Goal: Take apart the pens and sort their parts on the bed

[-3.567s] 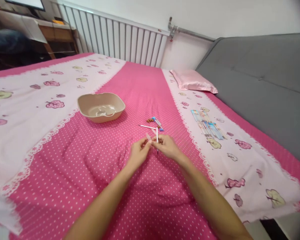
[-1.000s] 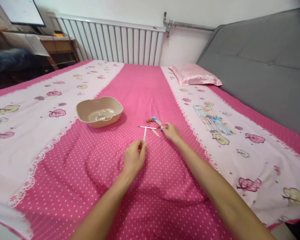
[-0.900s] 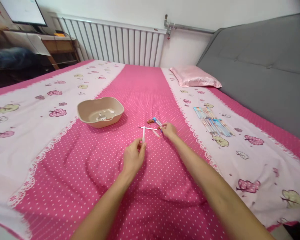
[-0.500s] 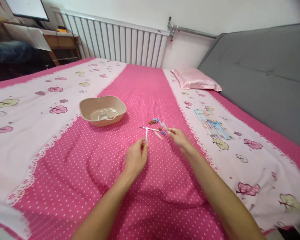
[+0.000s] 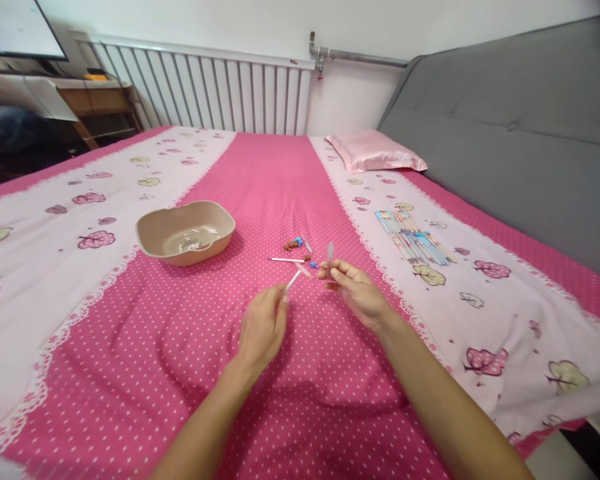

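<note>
White, thin plastic stick point(image 5: 293, 281) pokes out past my pinching left hand point(image 5: 263, 323); a clear, pinkish plastic tube point(image 5: 330, 252) stands above my pinching right hand point(image 5: 357, 291). I'm likely holding both ready; next needs a steady pinch.

On the bed point(image 5: 275, 177), the tub point(image 5: 150, 233) sits ahead and left of the left hand point(image 5: 264, 320), bits point(image 5: 195, 238) inside it. Ahead of the gap between both grips lie a refill point(image 5: 286, 260) and, behind it, caps point(image 5: 293, 245). Pens point(image 5: 420, 247) lie right of the right hand point(image 5: 353, 285), the pillow point(image 5: 377, 151) beyond them.
</note>
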`<state>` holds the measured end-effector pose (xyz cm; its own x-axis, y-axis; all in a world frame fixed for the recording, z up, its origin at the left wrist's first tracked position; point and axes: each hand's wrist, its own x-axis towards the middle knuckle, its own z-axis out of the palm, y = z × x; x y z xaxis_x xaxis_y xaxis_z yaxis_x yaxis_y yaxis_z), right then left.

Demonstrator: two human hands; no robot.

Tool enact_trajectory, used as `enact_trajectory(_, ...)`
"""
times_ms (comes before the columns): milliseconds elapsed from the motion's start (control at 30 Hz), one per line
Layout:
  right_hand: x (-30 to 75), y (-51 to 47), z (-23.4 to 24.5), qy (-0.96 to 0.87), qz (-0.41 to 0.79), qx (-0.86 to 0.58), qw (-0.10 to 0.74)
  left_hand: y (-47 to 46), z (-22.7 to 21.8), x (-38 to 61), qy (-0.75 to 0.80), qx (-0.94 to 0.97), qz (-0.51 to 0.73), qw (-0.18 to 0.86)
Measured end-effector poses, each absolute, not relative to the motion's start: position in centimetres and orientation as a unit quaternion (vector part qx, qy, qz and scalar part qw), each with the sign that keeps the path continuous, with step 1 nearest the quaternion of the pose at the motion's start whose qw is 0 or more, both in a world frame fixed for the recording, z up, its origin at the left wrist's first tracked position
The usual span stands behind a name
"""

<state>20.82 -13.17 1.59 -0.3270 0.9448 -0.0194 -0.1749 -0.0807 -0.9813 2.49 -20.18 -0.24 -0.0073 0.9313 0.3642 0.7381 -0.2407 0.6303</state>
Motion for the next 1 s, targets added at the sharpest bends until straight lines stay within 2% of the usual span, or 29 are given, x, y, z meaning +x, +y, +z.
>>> enact_trajectory(100, 20.5, -13.3, 1.6, -0.441, 0.697, -0.346, 0.448, -20.2, -0.2, 2.8, 0.59, 0.715, 0.352, 0.127)
enact_trajectory(200, 20.3, -13.4, 1.4, -0.425, 0.705, -0.339, 0.454, -20.3, -0.2, 3.1, 0.584, 0.728, 0.334, 0.128)
enact_trajectory(500, 19.6, -14.4, 1.8, -0.514, 0.606, -0.357, 0.491, -20.4, -0.3, 3.4, 0.58, 0.744, 0.306, 0.125)
enact_trajectory(700, 19.4, -14.6, 1.5, -0.584, 0.574, -0.348, 0.457, -20.5, -0.2, 3.5, 0.58, 0.741, 0.312, 0.13)
enact_trajectory(1000, 19.0, -14.8, 1.0, -0.587, 0.605, -0.332, 0.423, -20.7, 0.2, 3.6, 0.551, 0.697, 0.384, 0.252)
